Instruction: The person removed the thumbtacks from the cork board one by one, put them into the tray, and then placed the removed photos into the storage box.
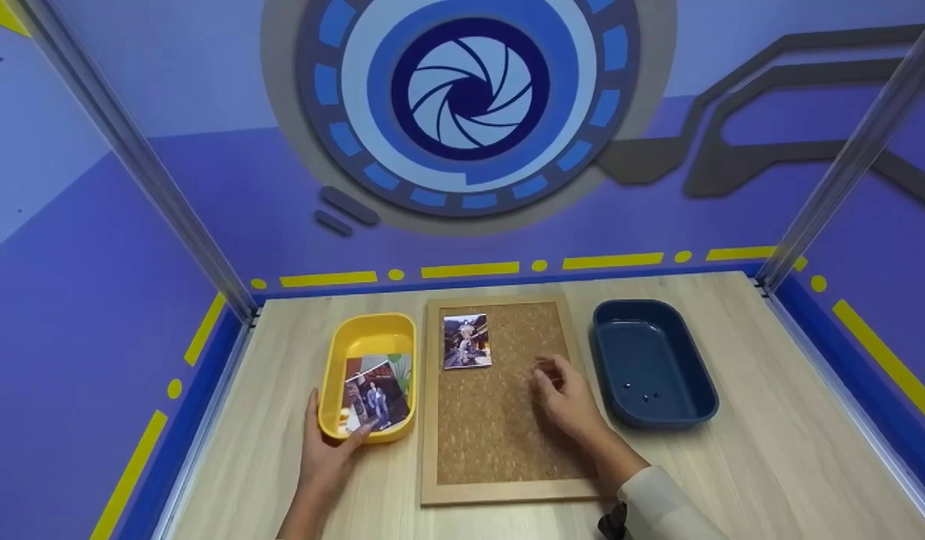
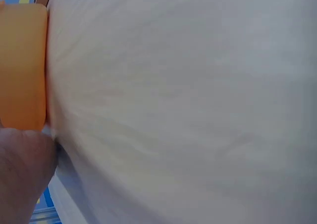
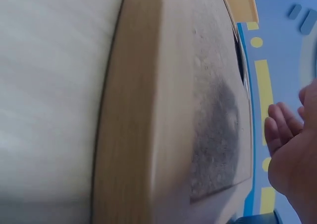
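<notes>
My left hand [image 1: 331,454] holds the near left corner of a yellow tray [image 1: 377,324], its fingers along the outer left side and its thumb at the front rim. In the left wrist view, part of this hand [image 2: 25,169] sits against the tray's wall [image 2: 22,65]. Inside the tray lie several photos, the top one a picture [image 1: 379,397] of a person in blue. My right hand [image 1: 571,401] hovers over the right part of a framed corkboard [image 1: 500,442], fingers loosely bent, nothing visible between them. One photo [image 1: 467,341] lies at the board's upper left.
Right of the corkboard stands a dark blue tray [image 1: 653,367] with several small shiny pieces [image 1: 645,398] on its bottom. Everything stands on a light wood table [image 1: 762,450], enclosed by printed blue-purple panels [image 1: 229,187] at the back and sides.
</notes>
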Tool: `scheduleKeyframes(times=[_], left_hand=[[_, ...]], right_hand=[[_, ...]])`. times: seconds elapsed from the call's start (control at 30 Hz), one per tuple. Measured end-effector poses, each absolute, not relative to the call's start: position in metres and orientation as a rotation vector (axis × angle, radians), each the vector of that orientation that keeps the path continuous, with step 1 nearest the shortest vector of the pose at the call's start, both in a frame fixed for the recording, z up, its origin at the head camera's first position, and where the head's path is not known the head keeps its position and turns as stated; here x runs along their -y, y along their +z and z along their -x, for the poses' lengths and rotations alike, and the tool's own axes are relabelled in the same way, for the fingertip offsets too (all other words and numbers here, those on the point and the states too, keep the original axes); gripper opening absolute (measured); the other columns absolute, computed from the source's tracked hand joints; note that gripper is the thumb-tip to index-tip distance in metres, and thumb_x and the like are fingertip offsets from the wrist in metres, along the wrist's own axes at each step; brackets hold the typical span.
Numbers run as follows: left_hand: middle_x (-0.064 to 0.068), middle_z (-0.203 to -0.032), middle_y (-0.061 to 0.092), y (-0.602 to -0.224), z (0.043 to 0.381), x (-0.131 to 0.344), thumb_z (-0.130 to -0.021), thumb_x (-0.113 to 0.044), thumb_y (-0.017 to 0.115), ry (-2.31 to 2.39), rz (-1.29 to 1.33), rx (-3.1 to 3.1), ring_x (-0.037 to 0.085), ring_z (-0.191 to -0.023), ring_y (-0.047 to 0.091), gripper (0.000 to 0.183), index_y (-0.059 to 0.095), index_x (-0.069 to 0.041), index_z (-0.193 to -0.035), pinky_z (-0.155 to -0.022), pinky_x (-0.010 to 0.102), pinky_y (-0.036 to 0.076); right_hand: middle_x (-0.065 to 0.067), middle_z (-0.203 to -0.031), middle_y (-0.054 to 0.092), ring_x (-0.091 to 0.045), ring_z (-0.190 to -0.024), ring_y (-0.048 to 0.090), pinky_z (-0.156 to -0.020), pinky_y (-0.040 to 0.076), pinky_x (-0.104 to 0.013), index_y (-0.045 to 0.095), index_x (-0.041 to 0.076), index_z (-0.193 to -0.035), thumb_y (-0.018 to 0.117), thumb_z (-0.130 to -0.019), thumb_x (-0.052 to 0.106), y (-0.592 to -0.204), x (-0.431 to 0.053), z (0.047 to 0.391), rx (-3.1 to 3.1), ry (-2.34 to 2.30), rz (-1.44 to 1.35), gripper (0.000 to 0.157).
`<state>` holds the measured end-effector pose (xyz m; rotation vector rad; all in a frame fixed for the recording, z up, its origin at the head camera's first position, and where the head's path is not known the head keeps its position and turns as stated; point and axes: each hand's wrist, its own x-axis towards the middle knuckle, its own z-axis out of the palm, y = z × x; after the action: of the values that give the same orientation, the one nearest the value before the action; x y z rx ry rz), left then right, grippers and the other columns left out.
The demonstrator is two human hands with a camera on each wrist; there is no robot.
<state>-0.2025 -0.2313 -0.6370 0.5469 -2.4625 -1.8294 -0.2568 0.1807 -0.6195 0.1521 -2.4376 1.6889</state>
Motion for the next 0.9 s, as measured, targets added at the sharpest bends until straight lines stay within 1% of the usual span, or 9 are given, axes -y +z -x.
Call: scheduleKeyframes(times=[0.1,0.2,0.3,0.47,0.5,0.63,0.7,0.73,0.9], left_hand=[[0.009,-0.183,0.009,-0.628,0.199,0.228,-0.093,-0.034,0.084,-1.690,-0.609,2.439,0.040,-0.169,0.009,0.112,0.005,-0.035,-0.173,-0.135,0.064,0.013],[0.012,-0.180,0.019,-0.618,0.197,0.225,-0.096,-0.039,0.080,-1.536,-0.657,2.408,0.044,-0.167,0.017,0.099,0.018,-0.033,-0.172,-0.132,0.068,0.021],[0.013,-0.177,0.029,-0.609,0.197,0.219,-0.097,-0.035,0.079,-1.481,-0.652,2.368,0.043,-0.164,0.024,0.087,0.029,-0.027,-0.169,-0.131,0.067,0.025],[0.016,-0.167,0.044,-0.598,0.196,0.201,-0.098,-0.019,0.077,-1.508,-0.503,2.323,0.039,-0.160,0.035,0.069,0.046,-0.014,-0.160,-0.133,0.061,0.025],[0.015,-0.165,0.047,-0.597,0.196,0.196,-0.098,-0.017,0.077,-1.510,-0.462,2.319,0.039,-0.159,0.037,0.066,0.049,-0.013,-0.158,-0.133,0.059,0.026],[0.014,-0.160,0.054,-0.589,0.196,0.177,-0.098,-0.011,0.076,-1.512,-0.310,2.311,0.036,-0.154,0.046,0.055,0.057,-0.012,-0.150,-0.131,0.056,0.033],[0.013,-0.157,0.057,-0.583,0.196,0.167,-0.098,-0.010,0.076,-1.518,-0.242,2.310,0.035,-0.150,0.050,0.051,0.060,-0.014,-0.147,-0.128,0.056,0.039],[0.013,-0.155,0.059,-0.581,0.196,0.162,-0.098,-0.009,0.076,-1.524,-0.207,2.300,0.035,-0.148,0.053,0.050,0.062,-0.012,-0.146,-0.126,0.057,0.041],[0.013,-0.147,0.066,-0.576,0.196,0.139,-0.096,-0.004,0.076,-1.566,-0.054,2.255,0.035,-0.143,0.057,0.045,0.067,-0.009,-0.139,-0.124,0.056,0.043]], right_hand=[[-0.015,-0.111,0.076,-0.016,-0.095,0.066,-0.082,0.052,-0.022,0.069,0.004,-0.129,0.063,-0.105,0.006,-0.615,-0.182,0.256,2.405,1.692,-0.133,0.025],[-0.013,-0.109,0.075,-0.014,-0.094,0.065,-0.082,0.051,-0.021,0.070,0.007,-0.128,0.063,-0.105,0.007,-0.611,-0.182,0.255,2.400,1.704,-0.123,0.024],[-0.011,-0.109,0.075,-0.014,-0.093,0.064,-0.081,0.051,-0.021,0.070,0.008,-0.127,0.064,-0.105,0.006,-0.611,-0.182,0.255,2.395,1.722,-0.122,0.023],[-0.013,-0.106,0.075,-0.015,-0.091,0.064,-0.079,0.050,-0.020,0.070,0.004,-0.126,0.064,-0.104,0.004,-0.613,-0.181,0.254,2.376,1.748,-0.124,0.023],[-0.013,-0.106,0.075,-0.015,-0.091,0.064,-0.079,0.051,-0.020,0.069,0.003,-0.127,0.064,-0.104,0.003,-0.613,-0.181,0.254,2.382,1.748,-0.122,0.023],[-0.012,-0.105,0.075,-0.016,-0.092,0.065,-0.080,0.051,-0.020,0.069,0.002,-0.129,0.063,-0.105,0.004,-0.614,-0.182,0.252,2.400,1.751,-0.112,0.025],[-0.011,-0.105,0.075,-0.016,-0.091,0.065,-0.079,0.051,-0.020,0.069,0.001,-0.129,0.063,-0.105,0.003,-0.615,-0.183,0.252,2.402,1.748,-0.103,0.025],[-0.012,-0.104,0.075,-0.016,-0.091,0.065,-0.079,0.051,-0.020,0.069,0.001,-0.129,0.063,-0.104,0.002,-0.616,-0.183,0.252,2.395,1.751,-0.101,0.025],[-0.019,-0.101,0.075,-0.014,-0.086,0.066,-0.075,0.051,-0.019,0.066,-0.004,-0.127,0.062,-0.103,-0.001,-0.620,-0.182,0.252,2.356,1.766,-0.113,0.025]])
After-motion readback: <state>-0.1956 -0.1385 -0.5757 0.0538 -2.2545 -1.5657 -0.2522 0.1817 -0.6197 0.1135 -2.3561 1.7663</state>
